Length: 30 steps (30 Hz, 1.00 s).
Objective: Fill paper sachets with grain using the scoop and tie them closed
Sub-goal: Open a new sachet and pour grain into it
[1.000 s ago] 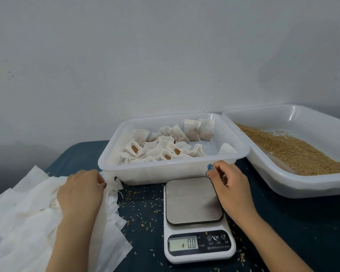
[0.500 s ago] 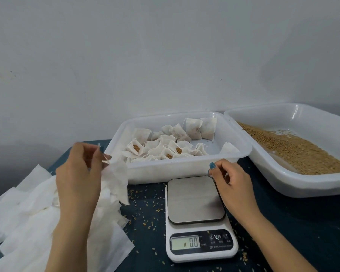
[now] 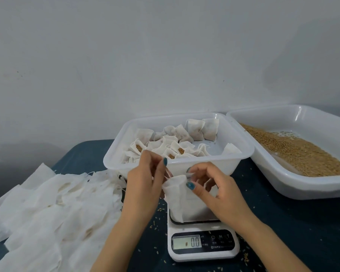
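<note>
**A:** Centre of frame: the empty sachet (image 3: pixel 175 197) hangs mouth-up just above the scale (image 3: pixel 202 244), both hands at its rim.

**B:** The left hand (image 3: pixel 145 185) pinches the left edge. The right hand (image 3: pixel 218 195) pinches the right edge between thumb and curled fingers, spreading the opening.

**A:** It looks feather-light to me, thin limp paper that droops and creases.

**B:** So take it at the top hem, and gently, because a hard tug could tear it. Once grain goes in, I'd support the bottom.

**A:** The grain tray (image 3: pixel 302 185) sits at right, and the filled sachets (image 3: pixel 192 130) lie in the white tray (image 3: pixel 185 163) behind the hands.
</note>
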Available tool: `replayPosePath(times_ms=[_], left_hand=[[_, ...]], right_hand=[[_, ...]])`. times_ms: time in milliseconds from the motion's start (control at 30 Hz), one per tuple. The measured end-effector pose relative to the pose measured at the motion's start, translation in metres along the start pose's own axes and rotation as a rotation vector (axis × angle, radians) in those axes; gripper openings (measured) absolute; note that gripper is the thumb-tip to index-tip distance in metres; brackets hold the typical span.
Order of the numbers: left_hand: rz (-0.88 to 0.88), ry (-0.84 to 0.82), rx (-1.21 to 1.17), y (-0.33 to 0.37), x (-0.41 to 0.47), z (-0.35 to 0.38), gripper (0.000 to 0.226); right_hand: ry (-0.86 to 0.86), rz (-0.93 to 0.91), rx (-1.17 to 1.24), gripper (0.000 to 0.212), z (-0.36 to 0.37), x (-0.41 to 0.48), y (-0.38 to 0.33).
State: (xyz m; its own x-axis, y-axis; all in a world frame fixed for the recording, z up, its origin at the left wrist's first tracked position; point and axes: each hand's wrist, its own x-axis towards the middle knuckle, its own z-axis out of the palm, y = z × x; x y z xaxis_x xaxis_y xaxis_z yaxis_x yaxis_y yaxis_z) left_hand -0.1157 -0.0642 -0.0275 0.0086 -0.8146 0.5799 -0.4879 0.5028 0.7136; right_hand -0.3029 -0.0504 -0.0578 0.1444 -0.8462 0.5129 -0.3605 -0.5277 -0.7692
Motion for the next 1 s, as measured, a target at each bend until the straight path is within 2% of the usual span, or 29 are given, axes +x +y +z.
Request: replayPosePath(times_ms=[167,333,467,600,667,767,1000], left_hand=[[0.145,0.019,0.013,0.005,-0.008,0.004,0.013],[0.213,0.07,0.061,0.009,-0.012,0.006,0.008],[0.212,0.023,-0.019,0.011,-0.014,0.008,0.004],[0.243,-0.009,-0.051,0.013,-0.014,0.01,0.002],[0.288,0.007,-0.016,0.014,-0.014,0.011,0.002],[0.313,0.047,0.041,0.015,-0.014,0.01,0.004],[0.197,0.142,-0.022,0.014,-0.011,0.008,0.014]], right_hand=[[-0.082,0.01,-0.024,0.045,0.007,-0.002,-0.004],[-0.086,0.059,0.126,0.037,0.009,-0.004,-0.012],[-0.039,0.122,0.185,0.031,0.01,-0.005,-0.013],[-0.036,0.106,0.188,0.028,0.008,-0.005,-0.013],[-0.011,0.031,0.138,0.024,0.006,-0.005,-0.016],[0.047,-0.171,-0.067,0.024,0.004,-0.005,-0.02],[0.065,-0.426,-0.452,0.017,0.006,-0.012,-0.017]])
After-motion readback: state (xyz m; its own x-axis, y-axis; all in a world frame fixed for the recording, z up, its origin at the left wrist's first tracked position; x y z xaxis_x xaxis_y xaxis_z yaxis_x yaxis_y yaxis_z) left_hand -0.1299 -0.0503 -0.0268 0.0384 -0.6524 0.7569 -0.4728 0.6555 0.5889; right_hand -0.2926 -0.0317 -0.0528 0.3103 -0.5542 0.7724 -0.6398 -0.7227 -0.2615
